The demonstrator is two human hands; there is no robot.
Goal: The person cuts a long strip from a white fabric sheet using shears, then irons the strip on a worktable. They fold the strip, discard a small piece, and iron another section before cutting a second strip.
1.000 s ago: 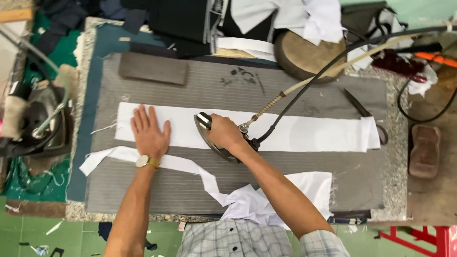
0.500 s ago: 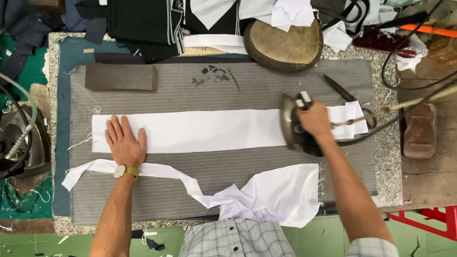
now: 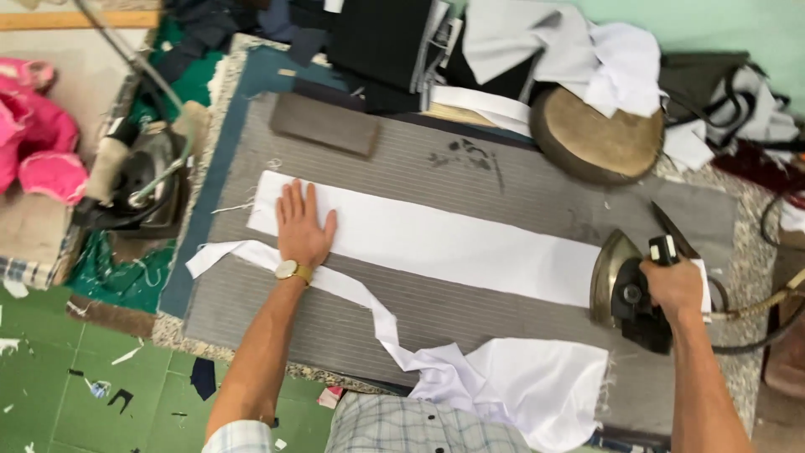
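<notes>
A long white fabric strip [image 3: 453, 245] lies flat across a grey striped ironing pad [image 3: 503, 180]. My left hand [image 3: 302, 228] rests palm-down with fingers spread on the strip's left end; a gold watch is on that wrist. My right hand [image 3: 673, 288] grips the handle of a dark clothes iron [image 3: 622, 289], which sits at the strip's right end. A cord runs from the iron off to the right. A second narrow white strip [image 3: 352, 294] curls from below my left hand down to a bunched white cloth [image 3: 528, 382] at the pad's front edge.
A second iron [image 3: 138, 180] stands left of the pad on green cloth. A dark rectangular block [image 3: 323, 126] lies at the pad's back left, a round brown pad [image 3: 595, 138] at the back right. Scissors [image 3: 671, 231] lie beside the iron. Piled cloth lines the back; pink fabric far left.
The iron has slid further right to the end of the strip. My left hand stays pressed on the left end. The camera view has shifted and tilted.
</notes>
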